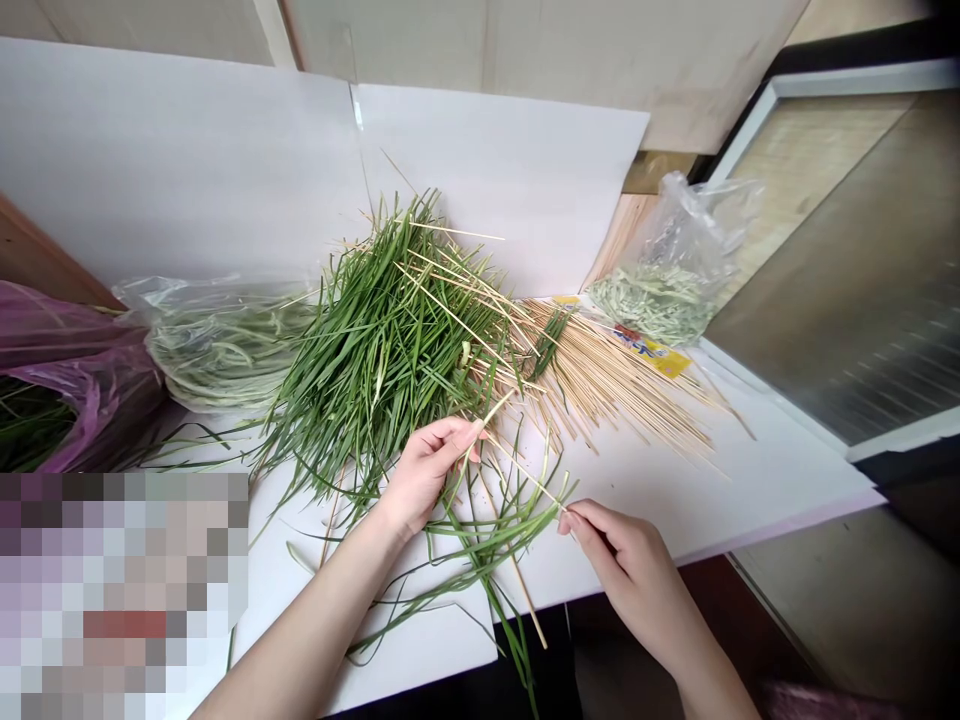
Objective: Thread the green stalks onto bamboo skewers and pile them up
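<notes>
My left hand (431, 470) is closed in a pinch on a garlic chive, its pale stalk end (499, 406) sticking out past the thumb. My right hand (615, 550) pinches a thin bamboo skewer (525, 472), which slants up toward the left fingertips. Several green chives (517, 535) gather at the skewer near the right fingers and trail down to the left over the table edge. Whether they are pierced is too small to tell. Behind the hands rises a big heap of chives (375, 340), with loose skewers lying across it.
Many bamboo skewers (622, 375) lie fanned out on the white table (712, 500). A clear bag (675, 270) of pale green strips stands back right, another clear bag (225, 350) lies left. A purple bag (90, 360) sits far left. White boards (495, 170) line the back.
</notes>
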The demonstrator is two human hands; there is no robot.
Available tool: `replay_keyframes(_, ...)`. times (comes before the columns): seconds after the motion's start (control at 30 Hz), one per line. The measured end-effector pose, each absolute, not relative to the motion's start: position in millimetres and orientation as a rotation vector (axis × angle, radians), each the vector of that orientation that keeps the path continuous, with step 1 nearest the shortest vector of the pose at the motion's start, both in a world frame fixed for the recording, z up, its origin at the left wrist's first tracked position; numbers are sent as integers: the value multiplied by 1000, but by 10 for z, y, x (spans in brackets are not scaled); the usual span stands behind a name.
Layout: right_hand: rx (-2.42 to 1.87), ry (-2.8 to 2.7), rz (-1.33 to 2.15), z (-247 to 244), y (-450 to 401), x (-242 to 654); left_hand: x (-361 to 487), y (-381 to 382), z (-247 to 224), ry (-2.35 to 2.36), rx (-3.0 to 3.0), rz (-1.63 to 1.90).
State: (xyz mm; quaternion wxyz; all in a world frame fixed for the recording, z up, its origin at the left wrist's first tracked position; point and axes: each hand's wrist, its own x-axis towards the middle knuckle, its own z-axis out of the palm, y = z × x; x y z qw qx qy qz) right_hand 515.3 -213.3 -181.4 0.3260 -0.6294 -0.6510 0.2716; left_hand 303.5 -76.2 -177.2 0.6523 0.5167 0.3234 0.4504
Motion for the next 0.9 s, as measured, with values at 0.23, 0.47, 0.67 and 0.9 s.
replay_keyframes(0.23,-1624,-1675,721,-1799,-2135,5120,3026,-772,-1714,765,1249,1064)
replay_keyframes(0.47,-1612,-1687,725,-1814,-2132,5114,3043,-803,-1680,785,1291,1055)
replay_keyframes(0.67,-1608,-1678,707,-1858,-2128,5136,3025,-807,-1672,786,1314,1036)
replay_keyframes(0.9,-1594,-1672,695,-1823,-2128,5058,3100,-886,-1740,749,1436,826)
